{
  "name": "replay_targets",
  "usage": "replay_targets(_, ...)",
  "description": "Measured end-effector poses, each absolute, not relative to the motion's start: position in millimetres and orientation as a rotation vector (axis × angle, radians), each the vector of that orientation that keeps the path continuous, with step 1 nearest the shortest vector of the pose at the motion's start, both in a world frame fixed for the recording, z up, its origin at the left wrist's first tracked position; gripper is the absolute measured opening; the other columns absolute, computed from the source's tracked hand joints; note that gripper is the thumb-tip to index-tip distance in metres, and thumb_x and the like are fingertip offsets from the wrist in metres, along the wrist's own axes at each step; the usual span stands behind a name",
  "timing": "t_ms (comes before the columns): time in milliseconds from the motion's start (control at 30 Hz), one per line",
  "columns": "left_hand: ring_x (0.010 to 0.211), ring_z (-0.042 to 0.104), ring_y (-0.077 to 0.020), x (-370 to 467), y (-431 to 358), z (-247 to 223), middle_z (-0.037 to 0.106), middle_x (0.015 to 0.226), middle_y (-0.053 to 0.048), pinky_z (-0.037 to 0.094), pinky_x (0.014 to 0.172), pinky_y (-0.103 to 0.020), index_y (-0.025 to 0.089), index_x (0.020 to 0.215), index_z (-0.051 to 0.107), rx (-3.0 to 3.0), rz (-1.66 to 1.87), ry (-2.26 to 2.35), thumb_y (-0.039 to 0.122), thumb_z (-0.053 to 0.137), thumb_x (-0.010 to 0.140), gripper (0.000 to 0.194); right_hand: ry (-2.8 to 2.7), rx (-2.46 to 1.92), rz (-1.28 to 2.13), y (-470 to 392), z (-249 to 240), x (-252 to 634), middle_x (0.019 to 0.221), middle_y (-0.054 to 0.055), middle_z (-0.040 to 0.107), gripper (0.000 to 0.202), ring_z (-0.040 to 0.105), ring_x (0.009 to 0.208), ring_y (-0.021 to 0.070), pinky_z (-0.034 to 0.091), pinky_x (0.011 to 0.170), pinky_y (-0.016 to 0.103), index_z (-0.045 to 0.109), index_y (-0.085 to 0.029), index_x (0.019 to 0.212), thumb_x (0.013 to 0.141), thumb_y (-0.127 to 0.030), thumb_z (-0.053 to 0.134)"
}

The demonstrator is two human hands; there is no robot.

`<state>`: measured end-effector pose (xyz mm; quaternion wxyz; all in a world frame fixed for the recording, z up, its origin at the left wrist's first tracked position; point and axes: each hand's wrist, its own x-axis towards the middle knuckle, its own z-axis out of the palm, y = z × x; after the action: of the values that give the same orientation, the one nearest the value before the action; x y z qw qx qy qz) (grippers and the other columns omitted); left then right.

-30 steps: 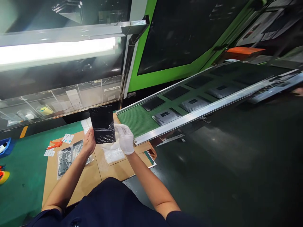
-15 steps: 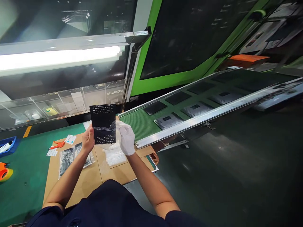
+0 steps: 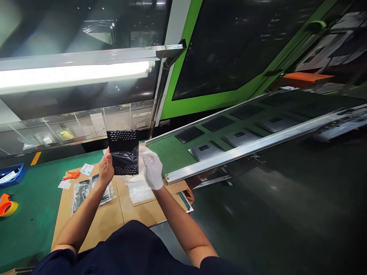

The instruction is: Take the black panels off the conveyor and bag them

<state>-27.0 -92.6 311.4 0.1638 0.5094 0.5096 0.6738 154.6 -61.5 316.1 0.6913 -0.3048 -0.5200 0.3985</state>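
Gripping the slotted black panel (image 3: 123, 143) by its left edge, long axis running forward, the left hand (image 3: 106, 170) faces the gloved right hand (image 3: 153, 170), which pinches clear film (image 3: 128, 156) at the panel's right. Bagged parts (image 3: 80, 191) lie left of it, the conveyor belt (image 3: 169, 156) farther right.

From the one held panel (image 3: 123, 143), the belt (image 3: 172, 154) toward three o'clock bears three dark panels (image 3: 189, 134) and three grey ones (image 3: 207, 149), farther ones too dim to count. Toward eight: two cards (image 3: 86, 169), one orange tool (image 3: 73, 175), one tape roll (image 3: 12, 210). Toward nine: one bin (image 3: 17, 176).
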Motion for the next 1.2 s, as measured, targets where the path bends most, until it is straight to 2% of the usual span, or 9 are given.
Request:
replay_targets(167,0.142,0.055,-0.0269,-25,-94,316,0.069,0.141,-0.010,0.040,0.120,-0.036,0.021,0.139,0.068,1.463,1.972,1.509,0.076,0.041,0.097,0.074,-1.158,-0.669,0.924,-60,318,157,0.120,0.009,0.078,0.036,0.070,0.119,0.0270,0.050,0.111,0.050,0.069,-0.025,0.095,0.090,-0.061,0.071)
replay_targets(433,0.136,0.061,-0.0276,-25,-98,324,0.074,0.131,-0.011,0.047,0.114,-0.036,0.020,0.131,0.073,1.603,1.849,1.526,0.076,0.038,0.098,0.074,-1.073,-0.640,0.997,-58,316,153,0.115,0.007,0.079,0.031,0.072,0.115,0.0254,0.053,0.109,0.048,0.069,-0.025,0.091,0.087,-0.055,0.076)
replay_targets(600,0.122,0.068,-0.0273,-25,-95,324,0.078,0.121,-0.009,0.051,0.106,-0.037,0.020,0.121,0.076,1.544,1.815,1.469,0.075,0.042,0.098,0.069,-1.092,-0.676,0.961,-59,308,147,0.105,0.007,0.080,0.026,0.075,0.100,0.0227,0.059,0.097,0.041,0.072,-0.024,0.095,0.088,-0.049,0.075)
replay_targets(733,0.111,0.070,-0.0283,-22,-91,320,0.079,0.109,-0.009,0.053,0.103,-0.040,0.019,0.110,0.078,1.432,1.795,1.432,0.075,0.046,0.097,0.066,-1.098,-0.800,0.911,-61,302,139,0.091,0.004,0.079,0.022,0.074,0.086,0.0205,0.060,0.087,0.037,0.075,-0.022,0.093,0.083,-0.041,0.078)
replay_targets(833,0.116,0.069,-0.0296,-23,-92,316,0.078,0.110,-0.009,0.053,0.103,-0.040,0.020,0.115,0.077,1.397,1.753,1.323,0.073,0.052,0.094,0.062,-1.036,-0.869,0.849,-59,302,136,0.087,0.004,0.078,0.021,0.073,0.083,0.0198,0.059,0.085,0.036,0.074,-0.021,0.090,0.082,-0.040,0.077)
replay_targets(900,0.114,0.069,-0.0301,-25,-95,312,0.078,0.105,-0.009,0.057,0.097,-0.039,0.021,0.118,0.076,1.348,1.660,1.235,0.071,0.061,0.091,0.059,-0.975,-0.888,0.819,-56,303,135,0.088,0.005,0.078,0.021,0.072,0.084,0.0198,0.059,0.084,0.036,0.074,-0.020,0.090,0.082,-0.039,0.075)
replay_targets(1000,0.084,0.072,-0.0256,-29,-103,303,0.075,0.083,-0.006,0.060,0.071,-0.034,0.019,0.102,0.079,1.263,1.454,1.170,0.070,0.068,0.086,0.055,-0.903,-0.887,0.826,-52,305,137,0.087,0.005,0.078,0.023,0.071,0.083,0.0197,0.059,0.083,0.036,0.073,-0.019,0.089,0.079,-0.040,0.076)
replay_targets(1067,0.071,0.069,-0.0211,-30,-107,297,0.074,0.081,-0.005,0.058,0.062,-0.031,0.017,0.097,0.078,1.236,1.376,1.123,0.069,0.070,0.086,0.053,-0.879,-0.891,0.842,-49,306,139,0.085,0.004,0.077,0.025,0.071,0.082,0.0192,0.058,0.082,0.035,0.072,-0.019,0.088,0.078,-0.041,0.076)
replay_targets(1200,0.079,0.075,-0.0221,-29,-111,291,0.078,0.090,-0.007,0.063,0.075,-0.035,0.017,0.105,0.076,1.249,1.241,1.000,0.050,0.088,0.076,0.046,-0.832,-0.926,0.806,-44,307,141,0.084,0.004,0.076,0.026,0.069,0.080,0.0185,0.058,0.080,0.034,0.072,-0.018,0.088,0.077,-0.041,0.076)
